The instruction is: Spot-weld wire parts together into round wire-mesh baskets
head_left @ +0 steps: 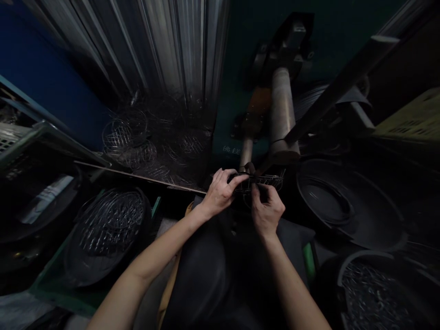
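A dark wire frame [275, 182] is held between my hands, just below the machine's lower rod [246, 153]. My left hand [222, 189] grips its left side, with thumb and index finger reaching along the wires. Pinched fingers of my right hand [268, 206] close on its near edge, though what lies right at the fingertips is too dark to make out. Beside and above the frame hangs the thick metal cylinder [283, 110] of the machine. The frame's far side is partly hidden by my fingers and the rod.
Several round wire grids [129, 146] lie on the bench at the left. A black basin [99, 270] holds more wire pieces at lower left. On the right stand a wide black basin [374, 224] and a bucket [343, 275] of small metal parts. A slanting bar [340, 87] crosses the upper right.
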A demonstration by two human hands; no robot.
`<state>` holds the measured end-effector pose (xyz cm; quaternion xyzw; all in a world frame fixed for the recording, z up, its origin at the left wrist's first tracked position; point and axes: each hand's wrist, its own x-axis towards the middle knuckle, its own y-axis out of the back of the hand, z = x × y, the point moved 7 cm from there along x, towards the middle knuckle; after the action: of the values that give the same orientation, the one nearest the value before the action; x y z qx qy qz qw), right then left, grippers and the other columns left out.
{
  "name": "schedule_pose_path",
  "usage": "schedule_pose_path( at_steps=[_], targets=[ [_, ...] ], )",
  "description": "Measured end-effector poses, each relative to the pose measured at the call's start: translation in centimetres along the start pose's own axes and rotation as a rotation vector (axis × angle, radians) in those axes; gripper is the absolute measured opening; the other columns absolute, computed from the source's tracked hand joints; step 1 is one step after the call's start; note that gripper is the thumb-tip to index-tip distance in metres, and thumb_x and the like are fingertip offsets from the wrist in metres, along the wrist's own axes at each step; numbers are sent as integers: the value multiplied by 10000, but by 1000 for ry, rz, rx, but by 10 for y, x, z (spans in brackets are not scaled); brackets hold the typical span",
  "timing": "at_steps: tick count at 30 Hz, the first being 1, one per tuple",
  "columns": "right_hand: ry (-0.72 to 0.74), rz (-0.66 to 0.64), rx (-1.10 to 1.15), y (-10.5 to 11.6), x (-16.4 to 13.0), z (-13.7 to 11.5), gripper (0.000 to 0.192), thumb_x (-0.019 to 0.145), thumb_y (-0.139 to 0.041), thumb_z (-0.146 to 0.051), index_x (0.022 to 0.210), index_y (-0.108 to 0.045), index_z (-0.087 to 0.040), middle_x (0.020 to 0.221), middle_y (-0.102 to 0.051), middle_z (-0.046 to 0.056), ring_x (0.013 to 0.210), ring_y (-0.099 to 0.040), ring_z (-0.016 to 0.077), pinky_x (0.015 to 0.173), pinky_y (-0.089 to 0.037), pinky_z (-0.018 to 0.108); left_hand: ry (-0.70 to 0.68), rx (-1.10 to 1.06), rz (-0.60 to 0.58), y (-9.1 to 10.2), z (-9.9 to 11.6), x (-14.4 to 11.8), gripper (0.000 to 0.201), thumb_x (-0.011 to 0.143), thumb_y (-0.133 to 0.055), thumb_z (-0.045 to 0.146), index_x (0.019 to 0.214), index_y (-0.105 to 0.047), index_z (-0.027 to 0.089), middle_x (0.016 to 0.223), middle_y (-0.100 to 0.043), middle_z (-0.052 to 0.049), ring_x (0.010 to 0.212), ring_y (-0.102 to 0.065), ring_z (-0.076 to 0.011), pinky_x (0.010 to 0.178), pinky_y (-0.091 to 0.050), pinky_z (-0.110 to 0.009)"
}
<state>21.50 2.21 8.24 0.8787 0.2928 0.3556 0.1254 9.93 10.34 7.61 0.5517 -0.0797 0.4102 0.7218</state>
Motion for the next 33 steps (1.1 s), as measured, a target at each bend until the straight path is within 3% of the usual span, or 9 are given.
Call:
schedule_pose_path(
  at_steps=[8,14,17,19,21,24,28,30,33],
  targets=[
    [25,-52,-8,-3,-2,-1,248,923,-494,-363,886,-629,-158,813,-655,57,726,-604,161,694,-469,272,-48,68,22,3,2,1,538,779,-536,69,1286,-419,203,1159,-490,-97,1116,-498,-228,1032,-380,-454],
    [14,-18,22,-13,-1,-1,277,937,-436,-359,848,-623,-175,811,-655,66,756,-605,185,730,-484,312,-173,-51,114,7,-1,0,543,746,-607,105,1227,-377,211,1165,-511,-92,1074,-523,-221,965,-427,-436],
    [-4,-16,44,-1,-5,-4,241,927,-472,-362,972,-627,-182,936,-662,78,868,-612,189,797,-488,309,-222,-125,158,9,-4,2,574,722,-658,145,1214,-372,215,1173,-504,-92,1086,-520,-229,905,-464,-399],
    [-20,3,17,25,-12,4,290,916,-511,-380,1115,-599,-188,1041,-645,76,935,-603,178,841,-482,290,-235,-131,172,7,-9,8,637,688,-701,188,1225,-361,217,1176,-503,-87,1078,-527,-241,890,-474,-404],
    [-114,3,-120,69,-28,29,323,911,-522,-386,1172,-584,-206,1087,-636,56,963,-596,163,862,-473,268,-231,-142,181,5,-12,13,713,637,-734,210,1239,-352,235,1182,-506,-65,1078,-537,-255,895,-478,-431],
    [-483,-15,-529,169,-75,96,250,903,-502,-360,1063,-633,-219,1077,-649,29,993,-587,155,898,-448,257,-148,-150,187,10,-9,8,822,608,-757,226,1284,-293,290,1203,-506,-28,1076,-552,-262,921,-480,-488],
    [-789,70,-757,298,-132,180,199,829,-504,-245,878,-644,-113,950,-656,168,923,-602,263,871,-443,400,-7,-139,20,12,10,-17,846,643,-742,301,1343,-267,323,1229,-521,-42,1051,-584,-286,873,-513,-516],
    [-900,90,-820,335,-148,210,169,783,-554,-249,811,-632,-102,895,-641,206,902,-604,297,840,-441,433,4,-148,-114,2,25,-28,772,676,-710,304,1344,-323,290,1243,-523,-71,1081,-578,-299,876,-517,-496],
    [-1031,73,-836,354,-161,233,262,753,-610,-379,645,-579,-142,740,-609,198,828,-613,318,749,-447,456,-46,-149,-269,-15,53,-38,640,731,-648,219,1318,-394,254,1247,-547,-82,1151,-549,-273,1002,-442,-484]
  ],
)
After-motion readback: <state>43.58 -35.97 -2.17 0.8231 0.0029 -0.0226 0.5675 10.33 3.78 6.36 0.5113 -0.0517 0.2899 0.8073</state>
